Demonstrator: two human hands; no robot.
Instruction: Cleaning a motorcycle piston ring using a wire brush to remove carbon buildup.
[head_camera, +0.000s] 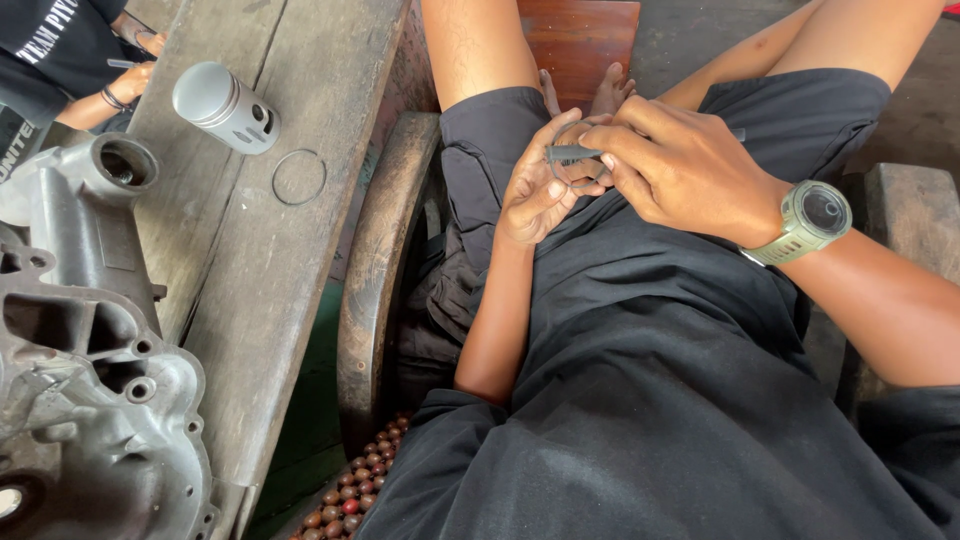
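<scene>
Both your hands meet over your lap: left hand (535, 195) and right hand (680, 170) have their fingers pinched shut on a thin piston ring (572, 152). Twist it carelessly and it may snap, or drop off your lap, away from the piston (225, 107) on the bench (250, 280).

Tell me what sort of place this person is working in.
Probably a small engine or motorcycle repair workshop: a grey cast-metal engine casing and a silver cylindrical piston with a thin loose metal ring lie on a worn wooden bench.
</scene>
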